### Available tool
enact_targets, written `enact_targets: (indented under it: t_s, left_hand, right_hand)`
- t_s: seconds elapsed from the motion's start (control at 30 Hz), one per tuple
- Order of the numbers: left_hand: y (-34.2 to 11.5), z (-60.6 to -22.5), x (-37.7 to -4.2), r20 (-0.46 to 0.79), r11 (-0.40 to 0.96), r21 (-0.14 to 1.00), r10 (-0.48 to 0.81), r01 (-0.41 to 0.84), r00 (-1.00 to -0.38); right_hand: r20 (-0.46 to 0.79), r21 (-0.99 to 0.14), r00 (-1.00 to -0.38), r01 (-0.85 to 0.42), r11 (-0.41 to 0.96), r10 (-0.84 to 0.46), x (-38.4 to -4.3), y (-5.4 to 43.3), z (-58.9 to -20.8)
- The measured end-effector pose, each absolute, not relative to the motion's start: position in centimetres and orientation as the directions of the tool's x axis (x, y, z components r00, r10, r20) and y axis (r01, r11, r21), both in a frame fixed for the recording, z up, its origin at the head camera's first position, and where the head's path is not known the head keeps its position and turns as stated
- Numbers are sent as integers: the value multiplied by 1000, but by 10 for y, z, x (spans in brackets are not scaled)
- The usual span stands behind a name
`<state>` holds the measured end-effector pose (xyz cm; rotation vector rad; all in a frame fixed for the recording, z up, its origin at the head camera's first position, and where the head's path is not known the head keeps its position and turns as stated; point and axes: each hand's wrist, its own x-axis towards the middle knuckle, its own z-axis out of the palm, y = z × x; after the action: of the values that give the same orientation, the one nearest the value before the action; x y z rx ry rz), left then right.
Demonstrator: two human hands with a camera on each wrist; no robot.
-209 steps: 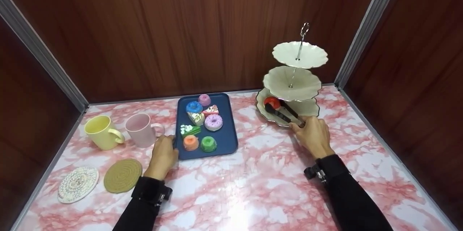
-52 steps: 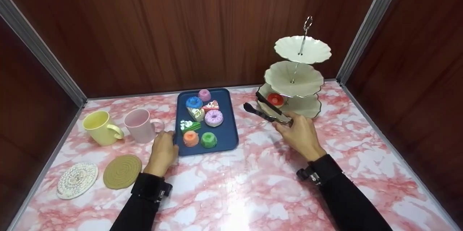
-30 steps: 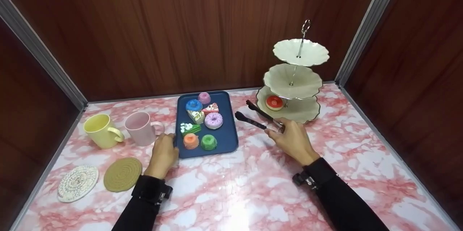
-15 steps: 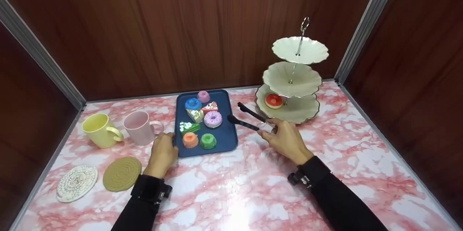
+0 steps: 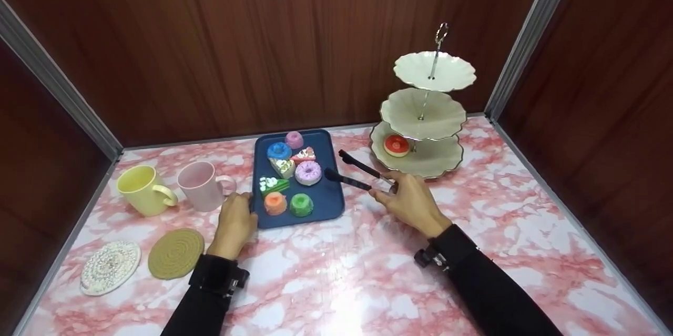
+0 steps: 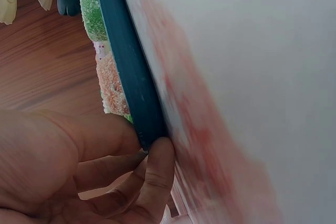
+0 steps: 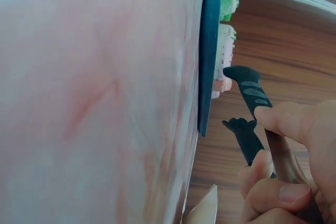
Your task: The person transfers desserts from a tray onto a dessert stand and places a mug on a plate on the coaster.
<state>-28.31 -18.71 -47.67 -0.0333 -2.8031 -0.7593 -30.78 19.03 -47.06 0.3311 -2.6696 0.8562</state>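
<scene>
While my left fingers (image 6: pixel 159 177) pinch the dark-blue rectangular tray (image 5: pixel 330 205), my right fingers (image 7: pixel 281 194) grip parted, black-tipped metal tongs (image 5: pixel 353 183) near the lilac ring-shaped doughnut (image 5: pixel 308 174).

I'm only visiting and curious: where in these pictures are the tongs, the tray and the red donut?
Tongs (image 5: pixel 352 182): head view, on the lower of the two black arms.
Tray (image 5: pixel 327 203): head view, on its bare blue surface.
Red donut (image 5: pixel 396 150): head view, on the red top.

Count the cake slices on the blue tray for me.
3: the red slice toward the back, the cream slice just left of it, and the green slice near the left edge of the tray. None appears hidden.
</scene>
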Motion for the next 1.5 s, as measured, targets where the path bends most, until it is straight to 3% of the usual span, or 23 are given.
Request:
enact_targets:
  t_s: [1.5]
  left_hand:
    - [-187, -477, -281, 191, 860, 508, -63, 44, -979]
  right_hand:
    - [320, -550, -924, -362, 753, -211, -319, 143, -476]
